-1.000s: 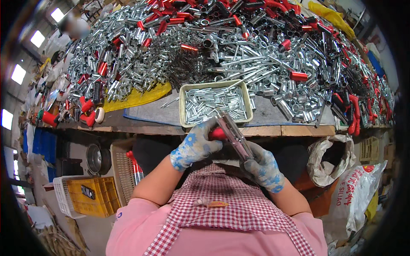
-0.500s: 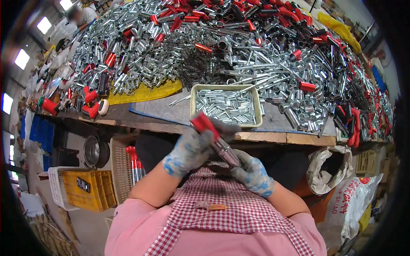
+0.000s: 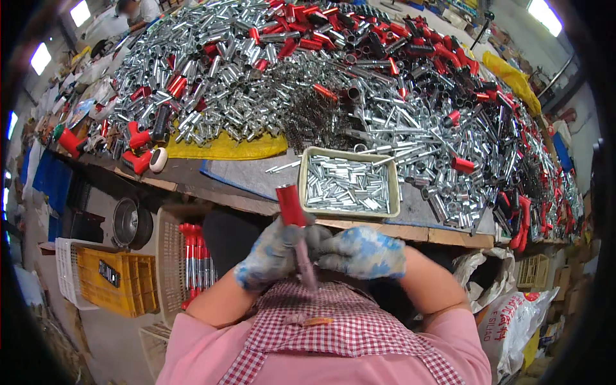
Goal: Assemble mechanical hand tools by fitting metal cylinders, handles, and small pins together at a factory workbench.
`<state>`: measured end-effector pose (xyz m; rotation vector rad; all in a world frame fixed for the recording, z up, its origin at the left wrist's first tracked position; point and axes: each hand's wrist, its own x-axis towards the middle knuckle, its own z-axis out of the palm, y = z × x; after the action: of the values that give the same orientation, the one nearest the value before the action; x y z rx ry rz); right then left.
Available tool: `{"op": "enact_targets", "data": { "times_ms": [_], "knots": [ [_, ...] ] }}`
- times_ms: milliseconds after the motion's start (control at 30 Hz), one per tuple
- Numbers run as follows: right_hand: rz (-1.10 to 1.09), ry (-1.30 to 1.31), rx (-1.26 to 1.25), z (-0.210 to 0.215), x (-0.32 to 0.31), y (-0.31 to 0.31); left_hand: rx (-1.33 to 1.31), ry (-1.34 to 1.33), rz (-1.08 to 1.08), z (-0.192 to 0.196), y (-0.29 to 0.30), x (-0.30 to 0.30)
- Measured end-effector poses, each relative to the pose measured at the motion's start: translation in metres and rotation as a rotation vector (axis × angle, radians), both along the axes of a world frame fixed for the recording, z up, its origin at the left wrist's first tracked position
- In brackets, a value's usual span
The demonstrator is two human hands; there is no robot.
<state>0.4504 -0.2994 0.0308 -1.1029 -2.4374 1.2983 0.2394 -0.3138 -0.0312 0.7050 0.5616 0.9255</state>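
Observation:
A tubular tool (image 3: 290, 204), with a red upper sleeve and a silver lower shaft, stands nearly upright in front of my apron; its lower end is blurred by motion. My left hand (image 3: 269, 252), in a grey glove with blue patches, is wrapped round its middle. Close beside the tube is my right hand (image 3: 364, 254), gloved alike, with fingers pressed together and pointing left. What those fingertips hold, if anything, is hidden. Just beyond the hands, a cream tray (image 3: 393, 192) full of short silver pins rests at the bench edge.
Heaped metal tubes (image 3: 224, 96) and red parts cover the bench, with a yellow cloth (image 3: 231, 147) beneath some. At lower left are a yellow crate (image 3: 112, 282) and a beige basket (image 3: 168, 256) holding several red-and-silver tools. White sacks (image 3: 513, 327) stand at lower right.
The tool has swung from a slant to nearly upright. My right hand has left its lower end and moved up beside its middle. The whole view has shifted slightly.

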Motion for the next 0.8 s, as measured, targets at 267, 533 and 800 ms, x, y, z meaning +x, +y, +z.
{"op": "enact_targets", "data": {
  "times_ms": [267,533,800],
  "knots": [
    [-0.580,-0.455,0.758,0.005,0.008,0.147,-0.189,0.053,-0.016,-0.003,-0.019,-0.025],
    [-0.598,-0.816,0.602,-0.007,-0.011,0.196,-0.265,-0.057,-0.129,-0.004,-0.017,-0.016],
    [-0.670,-0.263,0.392,-0.016,0.038,0.211,-0.279,-0.089,-0.108,0.002,-0.014,-0.012]
  ]
}}
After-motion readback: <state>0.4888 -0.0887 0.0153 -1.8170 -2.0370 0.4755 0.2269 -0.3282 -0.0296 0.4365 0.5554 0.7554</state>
